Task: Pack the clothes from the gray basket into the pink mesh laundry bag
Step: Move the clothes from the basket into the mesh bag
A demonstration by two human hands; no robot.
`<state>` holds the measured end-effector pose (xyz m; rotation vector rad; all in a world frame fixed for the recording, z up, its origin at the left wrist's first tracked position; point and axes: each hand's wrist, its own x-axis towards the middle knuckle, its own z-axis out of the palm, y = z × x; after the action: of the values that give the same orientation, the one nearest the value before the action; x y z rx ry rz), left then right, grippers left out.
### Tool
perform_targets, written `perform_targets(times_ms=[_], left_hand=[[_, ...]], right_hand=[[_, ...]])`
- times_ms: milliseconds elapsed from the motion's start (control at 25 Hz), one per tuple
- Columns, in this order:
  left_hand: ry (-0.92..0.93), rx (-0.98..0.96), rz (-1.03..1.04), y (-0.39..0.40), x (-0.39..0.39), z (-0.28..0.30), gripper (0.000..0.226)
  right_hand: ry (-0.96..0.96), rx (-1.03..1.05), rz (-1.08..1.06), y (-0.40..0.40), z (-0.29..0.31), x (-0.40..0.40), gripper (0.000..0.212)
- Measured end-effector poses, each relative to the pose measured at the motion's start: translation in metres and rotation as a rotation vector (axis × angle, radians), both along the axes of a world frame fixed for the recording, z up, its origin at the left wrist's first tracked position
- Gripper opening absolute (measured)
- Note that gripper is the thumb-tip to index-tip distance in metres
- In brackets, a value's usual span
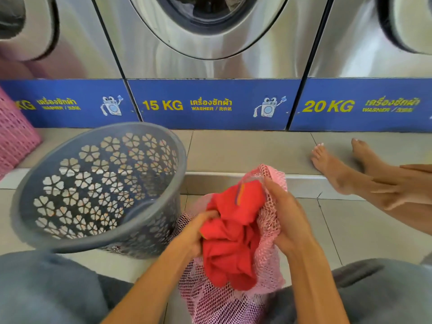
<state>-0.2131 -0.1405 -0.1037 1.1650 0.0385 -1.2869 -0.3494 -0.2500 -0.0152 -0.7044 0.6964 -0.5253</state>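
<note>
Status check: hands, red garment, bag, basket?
Left hand grips red garment, pushing it into pink mesh bag. Right hand holds bag mouth open. Gray basket tipped, looks empty. Nothing in the way.

Both bare forearms extend forward and converge low at centre. Left hand [196, 232]: fingers curled, grip closed on the bunched red cloth garment [233, 235]. Right hand [287, 216]: fingers and thumb curled, grip pinching the rim of the pink mesh laundry bag [268, 258].
</note>
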Motion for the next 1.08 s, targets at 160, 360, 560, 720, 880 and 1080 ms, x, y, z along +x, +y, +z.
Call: perform_targets(times_ms=[160,360,560,720,880,1080], left_hand=[[-0.312,0.257,-0.213,-0.034,-0.016,-0.036,0.032],[-0.419,0.359,-0.234,-0.071,0.001,-0.045,0.026],[-0.332,0.363,0.183,-0.083,0.032,-0.056,0.028],[-0.535,0.681,0.123,-0.047,0.036,-0.085,0.041],[-1.015,0.927,-0.668,0.000,0.046,-0.094,0.054],[-1.165,0.959,-1.258,0.029,0.057,-0.050,0.047]], right_hand=[[0.130,-0.165,0.040,0.003,0.004,-0.007,0.020],[0.179,-0.382,0.221,0.006,0.027,-0.020,0.042],[0.197,-0.442,0.282,0.004,0.031,-0.028,0.031],[0.285,-0.342,0.123,-0.009,0.014,-0.028,0.033],[0.293,-0.279,0.026,-0.008,0.007,-0.019,0.031],[0.384,-0.347,-0.014,-0.009,-0.002,-0.014,0.024]])
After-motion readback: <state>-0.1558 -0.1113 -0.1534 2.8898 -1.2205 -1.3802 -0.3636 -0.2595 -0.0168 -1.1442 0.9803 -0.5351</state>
